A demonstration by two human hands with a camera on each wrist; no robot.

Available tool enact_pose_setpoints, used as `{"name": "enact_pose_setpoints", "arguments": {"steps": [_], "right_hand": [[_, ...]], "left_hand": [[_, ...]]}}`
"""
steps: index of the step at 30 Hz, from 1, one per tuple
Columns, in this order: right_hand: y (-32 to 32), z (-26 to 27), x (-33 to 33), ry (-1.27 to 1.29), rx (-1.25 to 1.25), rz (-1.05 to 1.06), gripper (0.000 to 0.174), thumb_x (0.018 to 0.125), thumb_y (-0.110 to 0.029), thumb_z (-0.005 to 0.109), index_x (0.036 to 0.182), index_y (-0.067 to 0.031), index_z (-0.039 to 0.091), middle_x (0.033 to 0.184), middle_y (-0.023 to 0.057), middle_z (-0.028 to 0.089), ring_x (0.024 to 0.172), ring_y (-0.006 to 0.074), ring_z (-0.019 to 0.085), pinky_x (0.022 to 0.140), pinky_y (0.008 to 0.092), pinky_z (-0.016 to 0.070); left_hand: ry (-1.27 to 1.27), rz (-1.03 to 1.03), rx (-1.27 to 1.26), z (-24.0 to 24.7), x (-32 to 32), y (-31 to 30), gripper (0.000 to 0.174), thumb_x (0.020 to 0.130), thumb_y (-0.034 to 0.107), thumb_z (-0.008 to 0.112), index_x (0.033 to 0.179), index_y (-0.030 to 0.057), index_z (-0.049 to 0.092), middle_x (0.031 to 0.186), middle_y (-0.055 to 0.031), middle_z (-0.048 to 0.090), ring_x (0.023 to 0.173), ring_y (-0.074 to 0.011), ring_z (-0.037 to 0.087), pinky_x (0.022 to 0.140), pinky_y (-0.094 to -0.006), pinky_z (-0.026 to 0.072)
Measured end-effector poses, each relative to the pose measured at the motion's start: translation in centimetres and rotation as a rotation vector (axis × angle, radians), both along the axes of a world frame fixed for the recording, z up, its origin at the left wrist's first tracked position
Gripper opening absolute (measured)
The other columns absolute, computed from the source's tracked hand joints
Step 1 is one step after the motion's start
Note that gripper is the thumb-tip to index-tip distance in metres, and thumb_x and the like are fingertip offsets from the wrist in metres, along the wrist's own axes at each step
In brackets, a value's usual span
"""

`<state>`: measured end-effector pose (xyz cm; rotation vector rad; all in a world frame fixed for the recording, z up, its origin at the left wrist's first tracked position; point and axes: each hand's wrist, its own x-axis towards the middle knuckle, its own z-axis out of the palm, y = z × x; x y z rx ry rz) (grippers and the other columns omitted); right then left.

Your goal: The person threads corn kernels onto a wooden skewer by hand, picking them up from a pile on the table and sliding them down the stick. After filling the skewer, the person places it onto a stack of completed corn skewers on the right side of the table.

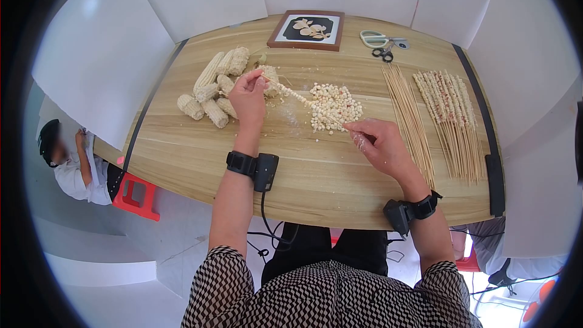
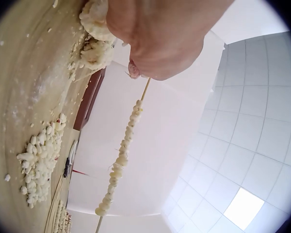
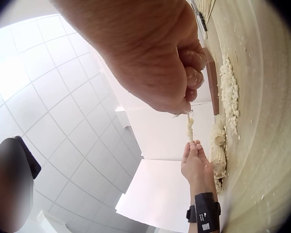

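A thin bamboo skewer (image 2: 145, 90) slants between my two hands, with a row of pale corn kernels (image 2: 120, 165) threaded along it. My left hand (image 1: 248, 102) pinches one end between thumb and fingers, beside the corn cobs. At the lower right, my right hand (image 1: 379, 144) pinches the other end, its remaining fingers curled in. In the head view the skewer passes over a pile of loose kernels (image 1: 337, 106) on the table. White crumbs stick to the fingers of the right hand (image 3: 155, 63).
Several corn cobs (image 1: 214, 100) are heaped at the left. To the right lie bare skewers (image 1: 408, 121) and a bunch of filled skewers (image 1: 452, 109). A framed picture (image 1: 336, 43) and scissors (image 1: 375, 39) are at the back. Someone sits (image 1: 82, 176) beyond the left edge.
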<state>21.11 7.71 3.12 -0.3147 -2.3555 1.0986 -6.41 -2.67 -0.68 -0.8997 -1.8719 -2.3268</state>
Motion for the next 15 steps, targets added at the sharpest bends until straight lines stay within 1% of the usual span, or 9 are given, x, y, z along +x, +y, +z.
{"name": "enact_pose_setpoints", "arguments": {"steps": [2, 4, 7, 11, 13, 15], "right_hand": [[0.02, -0.04, 0.00, 0.001, 0.002, 0.001, 0.023, 0.082, 0.000, 0.061, 0.104, -0.0030, 0.066, 0.074, 0.0108, 0.062, 0.060, 0.0159, 0.052, 0.057, 0.0274, 0.0437], [0.05, -0.07, -0.01, 0.001, 0.004, 0.002, 0.023, 0.082, 0.000, 0.061, 0.104, -0.0030, 0.066, 0.074, 0.0108, 0.062, 0.060, 0.0159, 0.052, 0.057, 0.0274, 0.0437], [0.08, -0.07, -0.03, -0.002, 0.014, 0.004, 0.022, 0.082, 0.000, 0.061, 0.104, -0.0031, 0.066, 0.074, 0.0106, 0.062, 0.060, 0.0158, 0.052, 0.057, 0.0272, 0.0436], [0.09, -0.01, -0.01, -0.013, 0.017, 0.000, 0.022, 0.083, 0.000, 0.061, 0.103, -0.0030, 0.066, 0.074, 0.0107, 0.062, 0.060, 0.0160, 0.053, 0.057, 0.0272, 0.0436], [0.10, -0.08, -0.01, -0.012, 0.018, -0.001, 0.021, 0.083, -0.001, 0.061, 0.103, -0.0029, 0.066, 0.074, 0.0108, 0.062, 0.059, 0.0161, 0.053, 0.057, 0.0272, 0.0436], [0.10, -0.10, -0.02, -0.010, 0.018, 0.001, 0.021, 0.083, -0.001, 0.061, 0.103, -0.0029, 0.066, 0.075, 0.0109, 0.062, 0.059, 0.0163, 0.053, 0.057, 0.0273, 0.0437]], "left_hand": [[0.006, 0.007, 0.002, 0.07, 0.15, 0.06, 0.017, 0.085, -0.006, 0.056, 0.101, -0.0047, 0.061, 0.085, -0.0064, 0.064, 0.077, -0.0104, 0.062, 0.068, -0.0210, 0.0518], [0.002, 0.031, 0.055, 0.12, 0.25, 0.14, 0.020, 0.083, -0.007, 0.056, 0.102, -0.0045, 0.060, 0.089, -0.0064, 0.062, 0.078, -0.0103, 0.061, 0.068, -0.0213, 0.0518], [0.002, 0.046, 0.020, 0.17, 0.08, 0.02, 0.023, 0.081, -0.008, 0.058, 0.104, -0.0046, 0.059, 0.092, -0.0065, 0.061, 0.079, -0.0103, 0.061, 0.069, -0.0213, 0.0512], [0.028, 0.073, -0.015, 0.17, 0.04, 0.00, 0.024, 0.080, -0.007, 0.060, 0.103, -0.0041, 0.060, 0.091, -0.0063, 0.062, 0.079, -0.0102, 0.061, 0.071, -0.0215, 0.0503], [0.078, 0.114, -0.069, 0.15, 0.03, -0.02, 0.022, 0.080, -0.005, 0.061, 0.102, -0.0033, 0.061, 0.090, -0.0057, 0.064, 0.078, -0.0098, 0.061, 0.073, -0.0215, 0.0495], [0.074, 0.118, -0.093, 0.11, -0.07, -0.10, 0.020, 0.080, -0.004, 0.061, 0.100, -0.0029, 0.062, 0.089, -0.0054, 0.064, 0.077, -0.0096, 0.061, 0.073, -0.0216, 0.0494]]}}
